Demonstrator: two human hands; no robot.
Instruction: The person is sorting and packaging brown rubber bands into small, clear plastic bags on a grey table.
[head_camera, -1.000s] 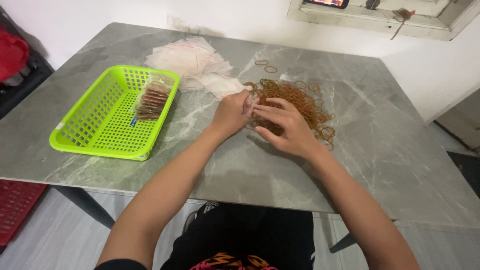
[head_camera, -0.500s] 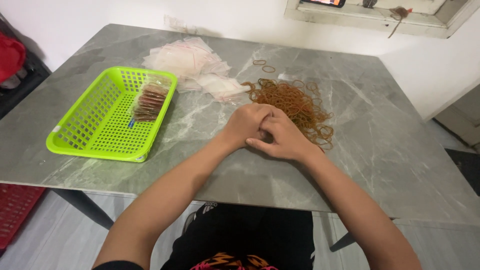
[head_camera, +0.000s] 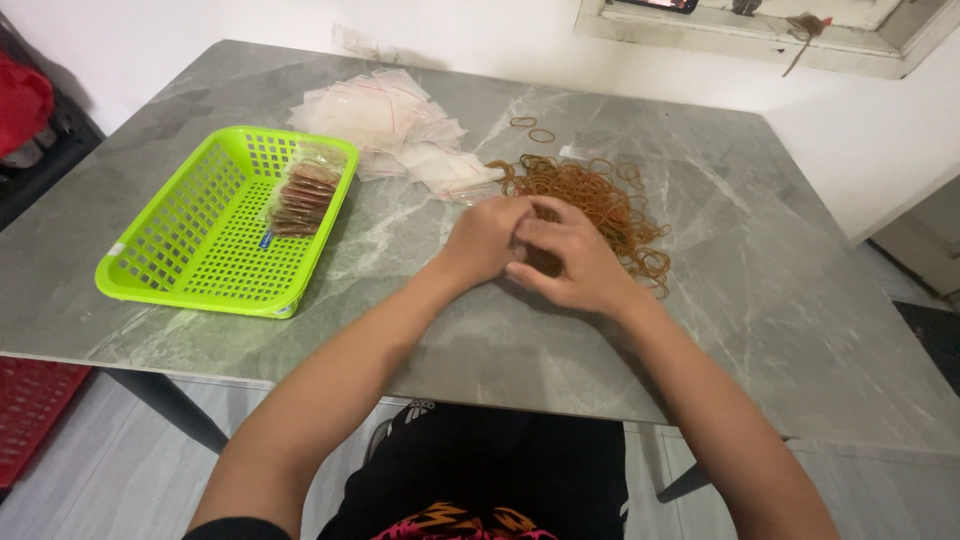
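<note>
Both hands have slid back up from the near edge of the pile since half a second ago, and the fingers that were knotted together have loosened a little. Now the left hand (head_camera: 480, 240) and right hand (head_camera: 575, 262) meet at centre frame on the grey marble bench (head_camera: 760, 300), right at the lower-left edge of the rubber band pile (head_camera: 590, 205) — a loose brown tangle spreading toward the upper right. The left grip looks curled shut around something small, most likely a pinch of bands or a little bag, but I cannot tell which; the right grip has its fingers bent over the same spot, thumb tucked in, and what it grasps I cannot make out either.

To do this well, I'd judge: keep the bunch small, pull it clear of the tangle before closing down, and hold both wrists low on the bench so nothing springs away.

Left of frame sits the green basket (head_camera: 190, 240) with a row of filled packets (head_camera: 300, 195) against its right wall. Above it, upper middle, lies a heap of clear zip bags (head_camera: 385, 120), and two stray bands (head_camera: 533, 129) rest just beyond the pile.

Hidden — the palms, the fingertips, and whatever lies between the hands; the window ledge at top is cut off
</note>
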